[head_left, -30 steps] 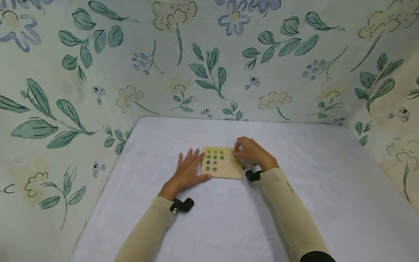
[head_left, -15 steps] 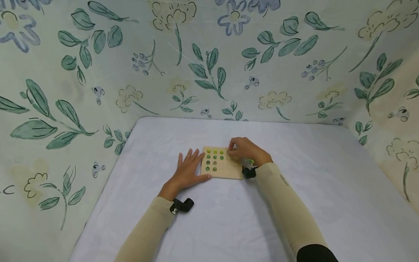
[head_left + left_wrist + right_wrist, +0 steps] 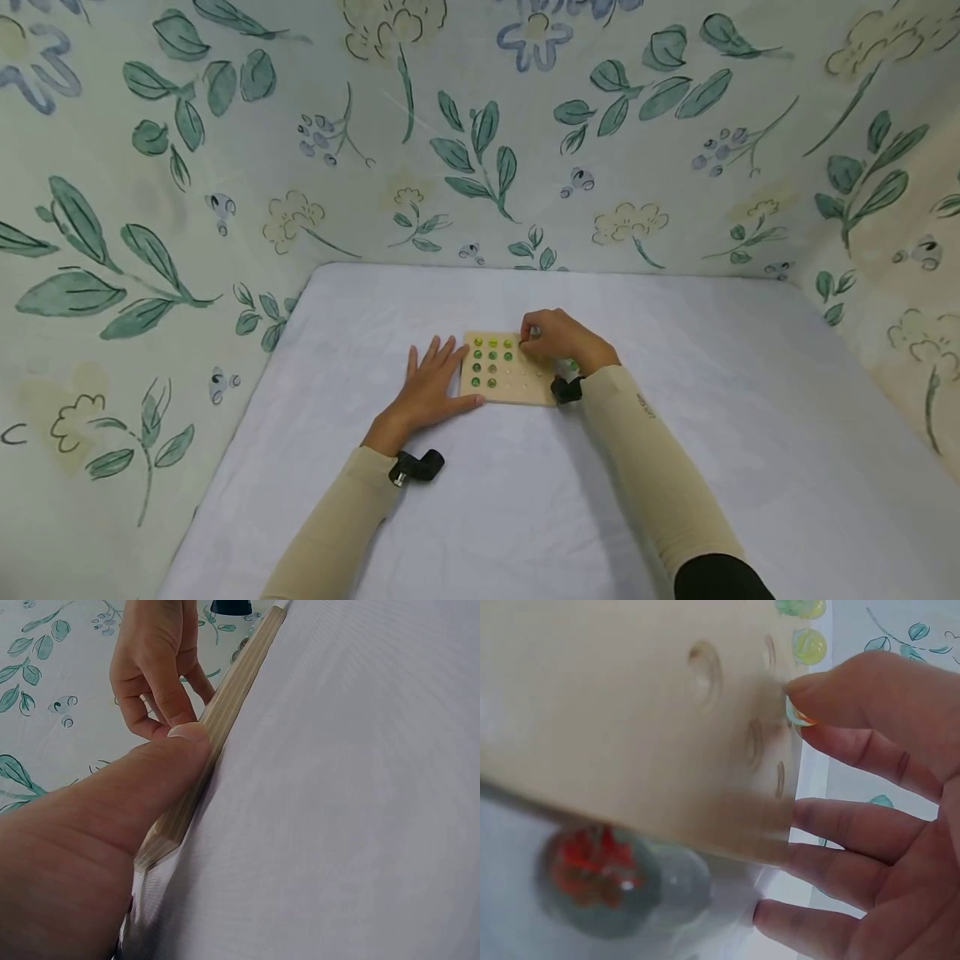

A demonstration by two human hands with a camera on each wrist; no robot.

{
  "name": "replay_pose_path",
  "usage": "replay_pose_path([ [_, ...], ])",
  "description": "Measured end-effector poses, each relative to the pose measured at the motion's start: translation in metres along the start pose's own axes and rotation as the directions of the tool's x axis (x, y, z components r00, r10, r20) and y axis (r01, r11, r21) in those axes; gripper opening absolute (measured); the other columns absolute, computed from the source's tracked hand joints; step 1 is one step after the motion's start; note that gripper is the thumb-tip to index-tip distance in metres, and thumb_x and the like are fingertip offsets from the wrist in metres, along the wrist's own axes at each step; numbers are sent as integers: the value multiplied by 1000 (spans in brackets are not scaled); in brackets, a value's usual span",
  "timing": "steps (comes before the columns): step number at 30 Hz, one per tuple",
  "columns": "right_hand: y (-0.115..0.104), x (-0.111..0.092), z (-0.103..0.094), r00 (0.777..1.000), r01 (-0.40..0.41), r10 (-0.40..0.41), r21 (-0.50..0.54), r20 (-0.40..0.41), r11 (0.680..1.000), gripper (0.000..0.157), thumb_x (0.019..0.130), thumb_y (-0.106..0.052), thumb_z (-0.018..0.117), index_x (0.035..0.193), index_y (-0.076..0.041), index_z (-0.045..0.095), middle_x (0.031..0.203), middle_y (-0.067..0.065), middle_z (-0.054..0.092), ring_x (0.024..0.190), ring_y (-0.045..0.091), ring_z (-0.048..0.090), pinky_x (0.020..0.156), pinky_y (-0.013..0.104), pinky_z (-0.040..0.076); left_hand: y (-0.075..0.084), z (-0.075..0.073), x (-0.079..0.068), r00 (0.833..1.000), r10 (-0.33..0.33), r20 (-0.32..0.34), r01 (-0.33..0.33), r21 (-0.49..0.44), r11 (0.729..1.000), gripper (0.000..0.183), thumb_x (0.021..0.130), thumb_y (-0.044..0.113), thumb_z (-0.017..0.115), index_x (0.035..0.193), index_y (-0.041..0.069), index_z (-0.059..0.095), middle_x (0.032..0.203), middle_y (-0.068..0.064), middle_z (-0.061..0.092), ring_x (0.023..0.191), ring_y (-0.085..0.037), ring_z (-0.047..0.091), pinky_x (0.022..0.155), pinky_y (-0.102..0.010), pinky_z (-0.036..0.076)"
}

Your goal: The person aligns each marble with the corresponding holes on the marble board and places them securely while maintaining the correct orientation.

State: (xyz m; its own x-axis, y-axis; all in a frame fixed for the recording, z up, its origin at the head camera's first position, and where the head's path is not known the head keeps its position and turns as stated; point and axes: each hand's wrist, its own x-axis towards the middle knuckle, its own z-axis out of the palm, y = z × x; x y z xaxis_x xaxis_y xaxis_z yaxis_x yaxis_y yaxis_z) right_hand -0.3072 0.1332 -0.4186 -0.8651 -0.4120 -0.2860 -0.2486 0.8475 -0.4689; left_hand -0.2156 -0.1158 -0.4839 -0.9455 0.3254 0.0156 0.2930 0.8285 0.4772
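Observation:
A wooden board [image 3: 517, 392] with rows of shallow round hollows lies on the white cloth. Green and yellow marbles [image 3: 477, 355] fill hollows on its left part. My left hand [image 3: 426, 392] rests at the board's left side, fingers spread, thumb along the near edge; the left wrist view shows that thumb [image 3: 165, 757] against the board's side. Over the far right part, my right hand [image 3: 562, 340] pinches a clear marble with an orange streak [image 3: 798, 715] between thumb and index finger, right at a hollow. Its other fingers reach past the board's edge.
Beside the board's right edge, a marble with red inside [image 3: 596, 877] and a clear marble [image 3: 676, 889] lie on the cloth, partly hidden from the head view by the right wrist. A floral-patterned wall covering [image 3: 480, 167] rises behind the table [image 3: 675, 308].
My right hand has shifted a little left across the board's far row, holding the marble. The left hand stays in place. The head view has tilted slightly.

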Motion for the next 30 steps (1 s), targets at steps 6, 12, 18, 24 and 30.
replay_pose_path([
  [6, -1, -3, -6, 1000, -25, 25, -5, -9, 1000, 8, 90, -22, 67, 95, -17, 64, 97, 4, 62, 95, 25, 51, 80, 40, 42, 2, -2, 5, 1000, 11, -9, -11, -3, 1000, 98, 79, 71, 61, 155, 20, 24, 161, -6, 14, 148, -26, -1, 114, -52, -13],
  [12, 0, -8, -10, 1000, -25, 25, 12, -2, 1000, 10, 89, -22, 67, 97, -18, 64, 97, 5, 61, 97, 26, 50, 80, 41, 41, 4, -2, 9, 1000, 16, -4, -16, -17, 1000, 99, 78, 70, 62, 154, 20, 25, 161, -6, 14, 148, -27, -1, 114, -53, -13],
  [18, 2, -7, -11, 1000, 1, -1, 33, -15, 999, 15, 87, -20, 69, 102, -19, 63, 103, 4, 59, 102, 27, 48, 83, 44, 39, 4, -3, 11, 1000, 0, -5, -1, -53, 999, 104, 76, 71, 63, 155, 19, 21, 161, -8, 11, 148, -27, -2, 113, -54, -15],
  [24, 2, -5, -7, 1000, 4, -5, 36, 7, 999, 18, 86, -21, 69, 102, -22, 62, 111, 4, 58, 104, 27, 47, 86, 46, 40, 4, -3, 8, 1000, -28, 12, 28, -46, 999, 106, 75, 71, 64, 156, 18, 19, 161, -7, 9, 148, -26, -2, 113, -54, -15],
  [30, 2, -9, -5, 999, -37, 36, 46, 21, 998, 19, 87, -25, 70, 104, -25, 64, 114, 4, 56, 105, 28, 46, 85, 47, 42, 7, -2, 2, 999, -31, 9, 31, -40, 999, 104, 76, 70, 64, 155, 17, 22, 161, -8, 11, 148, -26, -1, 113, -55, -14],
])
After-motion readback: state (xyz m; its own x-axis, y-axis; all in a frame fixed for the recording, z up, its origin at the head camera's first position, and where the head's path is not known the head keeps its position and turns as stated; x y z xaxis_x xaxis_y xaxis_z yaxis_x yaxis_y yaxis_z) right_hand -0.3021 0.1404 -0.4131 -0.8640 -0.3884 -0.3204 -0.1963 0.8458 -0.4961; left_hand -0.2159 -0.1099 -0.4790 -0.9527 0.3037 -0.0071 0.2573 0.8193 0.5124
